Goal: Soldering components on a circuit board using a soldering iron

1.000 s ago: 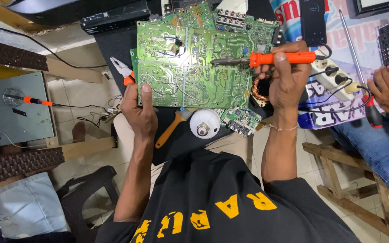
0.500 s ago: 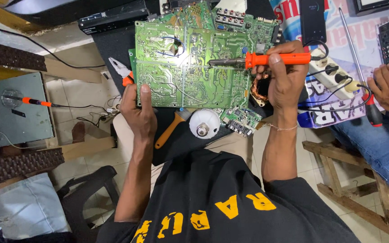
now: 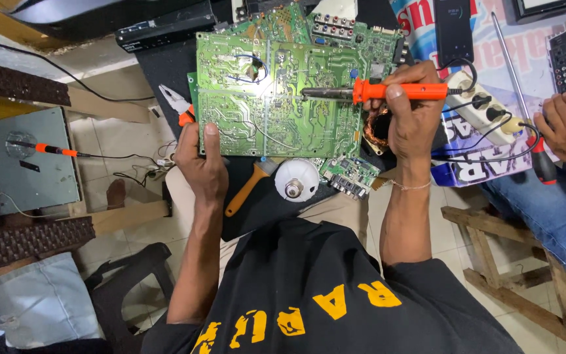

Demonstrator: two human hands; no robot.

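Left hand point(image 3: 201, 164) gripping the lower left edge of a green circuit board point(image 3: 276, 98) lying on the dark worktop, white bulb point(image 3: 296, 180) sitting just below it, right hand point(image 3: 411, 115) closing around an orange-handled soldering iron point(image 3: 375, 92), tip resting over the board's right half

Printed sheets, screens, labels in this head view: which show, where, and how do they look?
Printed banner sheet: spread under the white power strip, right of the green circuit board; white with big red and blue lettering.
Dark phone-like slab: top, lying on the banner; black, rectangular, dim screen.
Dark framed screen: top right corner, mostly cut off.
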